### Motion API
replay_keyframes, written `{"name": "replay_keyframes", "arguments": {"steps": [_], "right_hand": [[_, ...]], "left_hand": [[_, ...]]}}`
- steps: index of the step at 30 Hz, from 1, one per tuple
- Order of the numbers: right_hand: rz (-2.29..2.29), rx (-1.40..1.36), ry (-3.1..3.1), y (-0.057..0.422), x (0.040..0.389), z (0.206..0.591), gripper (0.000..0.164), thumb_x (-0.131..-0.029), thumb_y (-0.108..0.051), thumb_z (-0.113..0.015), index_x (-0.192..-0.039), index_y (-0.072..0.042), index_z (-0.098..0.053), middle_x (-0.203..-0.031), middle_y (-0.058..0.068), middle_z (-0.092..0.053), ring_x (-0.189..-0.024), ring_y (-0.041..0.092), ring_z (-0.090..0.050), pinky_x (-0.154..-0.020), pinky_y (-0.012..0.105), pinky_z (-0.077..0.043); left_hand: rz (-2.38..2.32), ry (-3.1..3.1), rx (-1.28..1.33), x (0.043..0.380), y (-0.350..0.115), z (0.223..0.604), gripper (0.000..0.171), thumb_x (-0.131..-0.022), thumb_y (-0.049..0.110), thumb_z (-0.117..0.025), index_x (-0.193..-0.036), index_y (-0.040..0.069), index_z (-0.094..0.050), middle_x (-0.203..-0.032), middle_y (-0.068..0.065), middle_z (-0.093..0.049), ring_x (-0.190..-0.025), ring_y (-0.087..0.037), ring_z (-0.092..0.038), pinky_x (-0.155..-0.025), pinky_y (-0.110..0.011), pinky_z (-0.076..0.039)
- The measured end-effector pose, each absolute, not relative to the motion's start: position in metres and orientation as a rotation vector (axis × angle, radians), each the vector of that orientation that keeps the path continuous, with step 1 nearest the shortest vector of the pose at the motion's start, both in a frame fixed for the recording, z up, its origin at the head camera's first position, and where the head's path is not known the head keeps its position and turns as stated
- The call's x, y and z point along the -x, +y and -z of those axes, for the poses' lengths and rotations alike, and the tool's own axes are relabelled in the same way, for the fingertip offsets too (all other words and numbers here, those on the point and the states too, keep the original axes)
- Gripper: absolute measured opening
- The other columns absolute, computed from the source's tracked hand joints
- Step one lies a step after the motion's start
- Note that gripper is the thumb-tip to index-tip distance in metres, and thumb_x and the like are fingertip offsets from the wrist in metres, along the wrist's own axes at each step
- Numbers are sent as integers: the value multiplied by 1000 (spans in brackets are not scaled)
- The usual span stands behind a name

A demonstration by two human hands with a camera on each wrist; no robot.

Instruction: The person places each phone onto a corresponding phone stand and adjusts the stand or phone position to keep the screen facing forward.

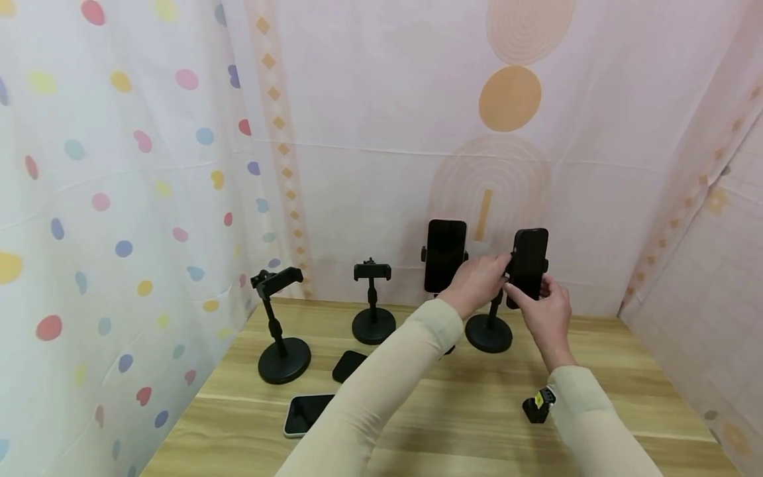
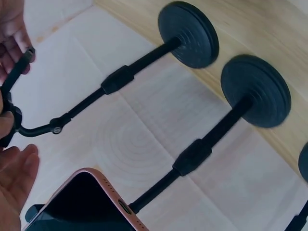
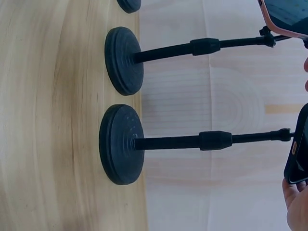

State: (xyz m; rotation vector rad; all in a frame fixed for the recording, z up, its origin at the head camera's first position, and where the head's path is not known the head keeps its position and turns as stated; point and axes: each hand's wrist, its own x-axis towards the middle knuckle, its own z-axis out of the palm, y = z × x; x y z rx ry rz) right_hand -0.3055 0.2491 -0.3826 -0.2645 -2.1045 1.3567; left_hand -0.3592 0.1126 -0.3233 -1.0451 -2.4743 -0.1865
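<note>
A black smartphone [image 1: 529,265] stands upright at the clamp of the right-hand phone stand [image 1: 489,331]. My right hand [image 1: 550,317] grips its lower part, thumb at the front and fingers round the far side. At the phone's left edge, my left hand [image 1: 479,279] holds the stand's clamp. In the left wrist view, fingertips of the left hand [image 2: 17,180] are at the black clamp [image 2: 14,115], whose arm reaches toward the right hand [image 2: 12,41]. In the right wrist view the phone [image 3: 298,149] covers most of the clamp, and the right hand [image 3: 299,207] is at its edge.
Close on the left, another stand carries a pink-edged phone [image 2: 96,202]. Two phone stands without phones, one upright [image 1: 373,324] and one with a tilted head [image 1: 285,361], stand further left. Two phones, one black [image 1: 348,365] and one light-edged [image 1: 306,414], lie on the wooden table [image 1: 477,424].
</note>
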Motion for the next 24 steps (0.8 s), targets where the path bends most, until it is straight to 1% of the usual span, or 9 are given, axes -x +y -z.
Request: {"name": "replay_keyframes", "arguments": {"steps": [4, 9, 14, 20, 22, 24], "right_hand": [[-1370, 245, -2108, 248, 307, 383, 74, -82, -45, -80, -136, -1, -55, -121, 18, -49, -110, 27, -44, -89, 38, -37], [-1379, 237, -2118, 245, 308, 385, 76, -81, -45, -81, -136, -1, -55, -121, 17, -49, -109, 28, -46, -89, 39, -38], [-1364, 235, -2117, 242, 308, 385, 74, -81, -45, -80, -135, -1, -55, -121, 17, -49, -107, 28, -47, -88, 39, -39], [-1343, 239, -2100, 240, 307, 385, 72, -81, -43, -81, -133, 1, -56, -119, 18, -49, -106, 29, -47, -87, 39, -39], [-1324, 241, -2102, 238, 308, 386, 72, -81, -42, -81, -132, 2, -56, -118, 18, -49, -106, 29, -47, -87, 39, -38], [-1306, 239, -2104, 237, 309, 387, 71, -81, -42, -81, -131, 2, -56, -118, 18, -49, -105, 29, -47, -87, 40, -38]], "left_hand": [[51, -2375, 1040, 364, 110, 326, 28, -99, 30, -63, -122, 14, -62, -102, 3, -68, -80, -10, -67, -66, -21, -52], [-119, -2200, 994, 368, 106, 333, 28, -98, 34, -65, -117, 14, -65, -93, 6, -68, -69, -6, -65, -59, -19, -52], [-199, -2098, 963, 370, 103, 335, 29, -97, 37, -65, -117, 16, -66, -89, 8, -69, -65, -4, -63, -57, -18, -51], [-286, -2035, 964, 369, 101, 335, 22, -99, 35, -63, -110, 17, -69, -83, 8, -67, -64, -3, -62, -54, -18, -50], [-344, -2008, 952, 369, 100, 335, 21, -99, 32, -62, -111, 16, -70, -82, 8, -67, -63, -3, -61, -54, -18, -50], [-395, -1985, 941, 370, 99, 335, 23, -100, 30, -62, -116, 15, -71, -83, 8, -68, -63, -3, -62, -54, -18, -50]]}}
